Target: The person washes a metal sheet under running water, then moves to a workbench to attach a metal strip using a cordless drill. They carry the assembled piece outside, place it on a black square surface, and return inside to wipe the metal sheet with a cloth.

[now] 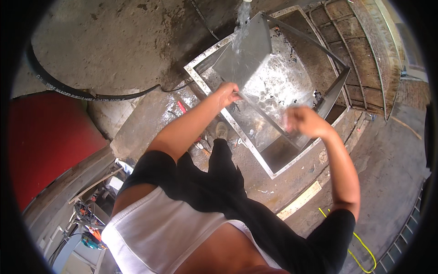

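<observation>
Water (240, 34) pours from a pipe end (247, 1) at the top into an open grey sheet-metal box (250, 59). Wet glare and dark specks cover the bottom of the box, which sits at an angle over a pale rectangular frame (200, 59). My left hand (226, 95) is closed round the box's near rim at its left part. Over the right part of that same rim is my right hand (305, 122), its fingers bent and smeared by motion. Whether it touches the metal or holds anything, I cannot make out.
A thick black hose (96, 97) curves in from the left, above a red panel (52, 146). Rusty bars (358, 55) stand at the far right. Several small tools, one with a red handle (181, 107), lie near my shoe (221, 130). A yellow cord (365, 249) lies lower right.
</observation>
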`<move>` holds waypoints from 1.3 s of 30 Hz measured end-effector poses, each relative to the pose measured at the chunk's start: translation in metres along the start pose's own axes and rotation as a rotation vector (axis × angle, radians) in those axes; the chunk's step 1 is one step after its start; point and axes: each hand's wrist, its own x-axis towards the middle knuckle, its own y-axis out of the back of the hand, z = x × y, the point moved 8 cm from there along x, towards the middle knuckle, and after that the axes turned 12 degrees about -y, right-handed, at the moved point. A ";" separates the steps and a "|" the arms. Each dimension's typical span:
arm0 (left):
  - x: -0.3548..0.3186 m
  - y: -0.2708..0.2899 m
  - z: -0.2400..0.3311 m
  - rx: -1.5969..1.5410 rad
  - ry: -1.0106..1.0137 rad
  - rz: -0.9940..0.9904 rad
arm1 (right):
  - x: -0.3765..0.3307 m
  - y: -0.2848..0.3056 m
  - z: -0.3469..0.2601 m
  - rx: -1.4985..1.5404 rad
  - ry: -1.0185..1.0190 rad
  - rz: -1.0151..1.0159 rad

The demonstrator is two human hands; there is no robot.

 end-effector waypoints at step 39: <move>-0.003 -0.035 -0.038 -0.239 0.104 -0.058 | 0.091 -0.082 0.103 2.031 0.027 0.558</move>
